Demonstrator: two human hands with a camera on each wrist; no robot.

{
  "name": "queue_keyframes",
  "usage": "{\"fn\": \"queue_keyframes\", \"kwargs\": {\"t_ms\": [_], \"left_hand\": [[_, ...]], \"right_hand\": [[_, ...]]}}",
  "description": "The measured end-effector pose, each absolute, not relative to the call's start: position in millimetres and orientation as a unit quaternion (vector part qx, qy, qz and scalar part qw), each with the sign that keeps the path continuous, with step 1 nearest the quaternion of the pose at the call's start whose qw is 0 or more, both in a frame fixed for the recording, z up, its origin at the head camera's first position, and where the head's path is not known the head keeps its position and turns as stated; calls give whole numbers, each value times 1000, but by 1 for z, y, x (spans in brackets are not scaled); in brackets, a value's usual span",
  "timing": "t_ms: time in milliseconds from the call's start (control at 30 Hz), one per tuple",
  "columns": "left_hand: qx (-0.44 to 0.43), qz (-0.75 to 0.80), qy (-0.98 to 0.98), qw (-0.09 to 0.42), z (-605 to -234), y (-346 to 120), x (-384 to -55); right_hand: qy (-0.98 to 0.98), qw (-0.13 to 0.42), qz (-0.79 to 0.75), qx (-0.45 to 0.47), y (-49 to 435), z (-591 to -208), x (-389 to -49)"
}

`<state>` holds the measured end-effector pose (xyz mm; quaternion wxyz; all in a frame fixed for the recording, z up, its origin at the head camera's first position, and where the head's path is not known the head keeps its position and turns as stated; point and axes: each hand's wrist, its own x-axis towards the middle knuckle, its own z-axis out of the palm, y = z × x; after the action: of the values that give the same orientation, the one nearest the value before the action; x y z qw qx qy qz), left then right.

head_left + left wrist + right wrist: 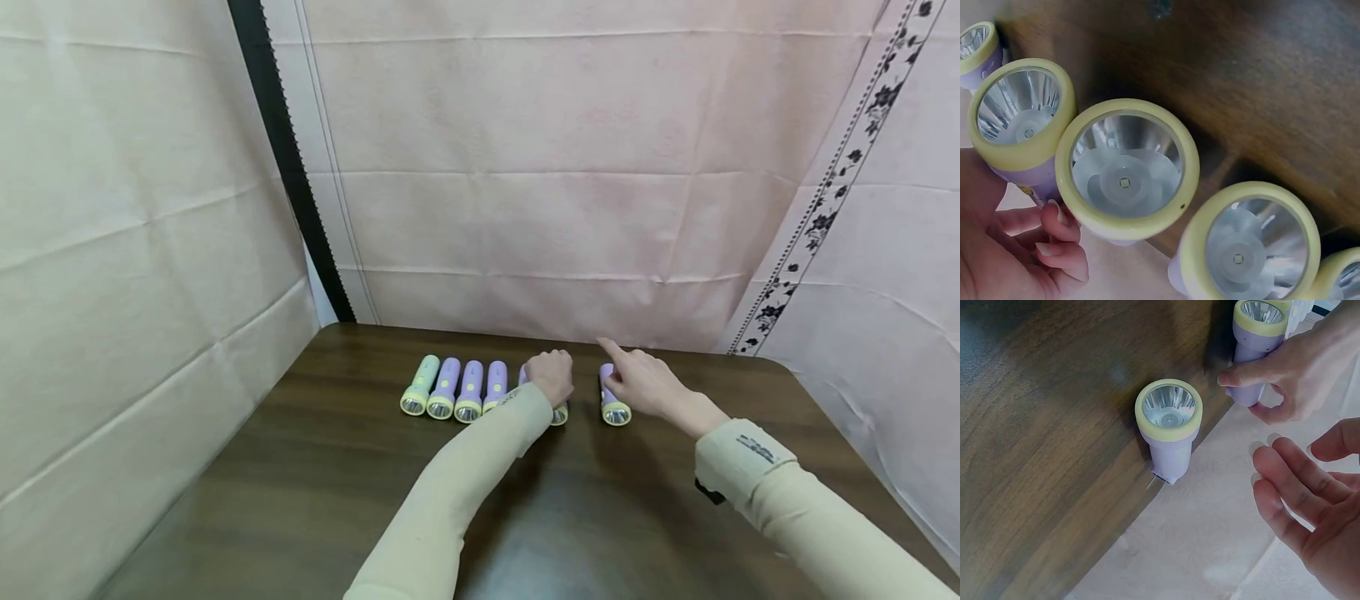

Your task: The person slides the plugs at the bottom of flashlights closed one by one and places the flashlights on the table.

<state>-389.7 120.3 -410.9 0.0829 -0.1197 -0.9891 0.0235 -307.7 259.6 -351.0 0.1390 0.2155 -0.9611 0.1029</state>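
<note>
My left hand (550,375) grips a purple flashlight (1251,357) with a yellow lens rim, thumb on one side of the barrel and fingers on the other. In the head view that hand covers most of it. Close beside it in the left wrist view is another purple flashlight (1189,181), its lens facing the camera. My right hand (1313,500) holds nothing; its fingers are loosely extended. Near it a separate purple flashlight (609,395) lies on the table, lens toward me, to the right of the others.
A mint-green flashlight (420,385) and several purple flashlights (470,390) lie side by side in a row left of my left hand. The brown wooden table (300,483) ends at a hanging pale cloth (525,225), with more cloth at both sides.
</note>
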Motion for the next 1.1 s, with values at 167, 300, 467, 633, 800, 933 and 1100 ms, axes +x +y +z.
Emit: {"fn": "queue_keyframes", "kwargs": {"t_ms": [167, 300, 467, 633, 800, 933, 1100], "left_hand": [[-114, 29, -990, 80, -413, 121, -391], [-111, 34, -991, 68, -415, 118, -392], [-113, 37, -991, 57, -419, 117, -392], [-115, 47, -991, 58, -414, 125, -390], [-139, 34, -985, 92, -407, 142, -387], [-176, -16, -980, 93, -402, 159, -383], [-156, -115, -980, 36, -403, 180, -382]], "right_hand": [[-961, 141, 102, 214, 259, -350, -307], [-960, 146, 104, 217, 258, -349, -307], [-962, 143, 100, 212, 263, -349, -304], [-962, 157, 94, 204, 273, -347, -300], [-961, 166, 94, 201, 281, -345, -297], [-961, 170, 92, 199, 286, -346, -297], [-963, 172, 90, 189, 292, -348, -298]]}}
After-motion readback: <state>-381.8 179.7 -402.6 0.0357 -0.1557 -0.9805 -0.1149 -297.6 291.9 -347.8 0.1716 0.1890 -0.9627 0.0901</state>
